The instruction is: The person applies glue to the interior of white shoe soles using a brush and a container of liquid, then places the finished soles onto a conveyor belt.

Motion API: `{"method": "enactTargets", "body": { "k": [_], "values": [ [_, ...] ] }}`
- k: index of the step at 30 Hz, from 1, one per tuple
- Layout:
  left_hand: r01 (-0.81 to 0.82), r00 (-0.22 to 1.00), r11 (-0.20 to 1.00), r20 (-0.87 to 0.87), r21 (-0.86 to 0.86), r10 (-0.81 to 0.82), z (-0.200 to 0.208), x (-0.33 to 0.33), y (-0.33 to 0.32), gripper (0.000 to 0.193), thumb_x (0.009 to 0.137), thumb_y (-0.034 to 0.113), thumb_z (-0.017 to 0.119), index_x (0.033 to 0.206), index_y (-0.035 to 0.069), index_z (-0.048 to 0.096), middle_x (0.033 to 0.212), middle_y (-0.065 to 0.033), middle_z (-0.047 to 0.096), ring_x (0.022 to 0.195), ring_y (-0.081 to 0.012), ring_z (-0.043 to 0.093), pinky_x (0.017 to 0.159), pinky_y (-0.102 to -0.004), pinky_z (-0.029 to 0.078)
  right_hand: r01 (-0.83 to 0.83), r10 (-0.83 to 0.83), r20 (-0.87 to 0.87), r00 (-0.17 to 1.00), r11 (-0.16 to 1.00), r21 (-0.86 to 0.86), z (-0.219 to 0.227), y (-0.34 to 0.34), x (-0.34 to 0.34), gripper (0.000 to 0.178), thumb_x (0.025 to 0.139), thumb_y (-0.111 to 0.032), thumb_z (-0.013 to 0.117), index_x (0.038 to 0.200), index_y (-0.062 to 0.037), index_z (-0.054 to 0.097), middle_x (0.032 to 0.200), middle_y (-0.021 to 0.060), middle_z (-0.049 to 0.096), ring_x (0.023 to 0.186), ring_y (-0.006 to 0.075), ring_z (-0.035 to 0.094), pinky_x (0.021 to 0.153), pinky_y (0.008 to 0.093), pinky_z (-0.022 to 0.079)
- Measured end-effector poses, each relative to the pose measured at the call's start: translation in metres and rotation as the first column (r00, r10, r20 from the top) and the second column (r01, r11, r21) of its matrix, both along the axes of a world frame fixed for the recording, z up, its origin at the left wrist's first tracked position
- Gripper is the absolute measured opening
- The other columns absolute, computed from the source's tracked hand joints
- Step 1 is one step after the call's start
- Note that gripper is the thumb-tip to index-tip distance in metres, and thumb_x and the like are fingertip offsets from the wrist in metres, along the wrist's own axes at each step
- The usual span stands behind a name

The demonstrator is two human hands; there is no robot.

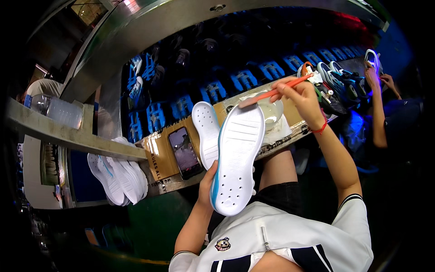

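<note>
In my left hand (207, 183) I hold a white shoe sole (240, 149) with a blue side edge, its inner face up and one end pointing away from me. My fingers grip its left side; some are hidden beneath it. My right hand (302, 99) is closed round the orange handle of a brush (272, 93). The brush's bristles touch the far end of the sole. Behind the held sole, a second white sole (205, 122) lies on the cardboard. A pale round bowl (272, 113) stands under and beside the brush, partly covered by the sole.
A phone (185, 153) lies on the cardboard (154, 154) at the left. Stacked white soles (122, 174) sit further left, near a metal bar (77, 131) and a plastic bottle (59, 111). Shoes (335, 81) line the right, where a co-worker's hands (374, 79) hold another shoe. Blue holders (244, 79) fill the dark area beyond.
</note>
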State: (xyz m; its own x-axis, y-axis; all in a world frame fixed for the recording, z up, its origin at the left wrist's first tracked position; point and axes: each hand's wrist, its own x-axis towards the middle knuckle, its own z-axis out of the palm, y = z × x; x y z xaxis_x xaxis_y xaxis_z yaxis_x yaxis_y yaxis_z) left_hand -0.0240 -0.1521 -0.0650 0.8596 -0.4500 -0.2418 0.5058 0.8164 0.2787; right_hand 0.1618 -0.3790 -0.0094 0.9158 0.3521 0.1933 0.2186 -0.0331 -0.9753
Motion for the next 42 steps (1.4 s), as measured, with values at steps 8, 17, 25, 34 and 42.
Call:
{"method": "enactTargets", "body": {
  "k": [8, 17, 25, 34, 42],
  "values": [
    [-0.189, 0.982, 0.957, 0.055, 0.219, 0.181, -0.001, 0.023, -0.003, 0.065, 0.096, 0.047, 0.028, 0.136, -0.004, 0.033, 0.116, -0.0239, 0.055, 0.095, -0.035, 0.063, 0.077, -0.0488, 0.055, 0.005, 0.089, 0.412, 0.907, 0.975, -0.222, 0.0, 0.007, -0.03, 0.014, 0.091, -0.006, 0.055, 0.098, 0.0038, 0.063, 0.087, 0.0108, 0.066, 0.082, 0.0171, 0.064, 0.076, 0.0284, 0.049],
    [-0.605, 0.79, 0.654, 0.237, 0.455, 0.566, -0.016, 0.049, -0.007, 0.054, 0.098, 0.044, 0.037, 0.132, 0.002, 0.041, 0.119, -0.0135, 0.056, 0.104, -0.0224, 0.059, 0.09, -0.0351, 0.047, -0.068, 0.217, 0.458, 0.862, 0.945, -0.32, -0.01, 0.015, -0.093, 0.011, 0.082, -0.001, 0.062, 0.092, -0.0019, 0.066, 0.08, 0.0082, 0.067, 0.069, 0.0201, 0.062, 0.06, 0.0264, 0.048],
    [-0.506, 0.839, 0.649, 0.15, 0.568, 0.522, -0.001, 0.037, -0.016, 0.058, 0.098, 0.045, 0.039, 0.138, 0.004, 0.033, 0.13, -0.0119, 0.048, 0.117, -0.0219, 0.051, 0.096, -0.0355, 0.043, -0.161, 0.216, -0.409, 0.887, 0.973, 0.166, 0.0, 0.009, -0.092, 0.02, 0.093, -0.008, 0.052, 0.098, 0.01, 0.06, 0.082, 0.0166, 0.069, 0.076, 0.0165, 0.066, 0.077, 0.0264, 0.05],
    [-0.568, 0.665, 0.705, 0.742, 0.426, 0.087, 0.096, 0.085, -0.022, 0.058, 0.101, 0.039, 0.028, 0.145, 0.002, 0.019, 0.142, -0.0172, 0.035, 0.131, -0.0229, 0.037, 0.108, -0.0351, 0.031, 0.305, -0.158, -0.294, 0.943, 0.765, 0.566, 0.007, -0.041, -0.039, 0.025, 0.093, -0.018, 0.051, 0.105, 0.0024, 0.059, 0.085, 0.012, 0.069, 0.079, 0.0158, 0.064, 0.075, 0.0261, 0.046],
    [-0.737, 0.591, 0.572, 0.754, 0.359, 0.288, 0.26, 0.304, 0.026, 0.057, 0.097, 0.033, 0.037, 0.135, -0.006, 0.024, 0.117, -0.0315, 0.053, 0.097, -0.0308, 0.061, 0.073, -0.0404, 0.057, 0.301, -0.101, -0.393, 0.914, 0.819, 0.489, -0.017, -0.064, -0.069, 0.024, 0.093, -0.018, 0.051, 0.104, 0.0017, 0.06, 0.083, 0.0124, 0.068, 0.074, 0.0137, 0.063, 0.068, 0.0241, 0.042]
  ]
}}
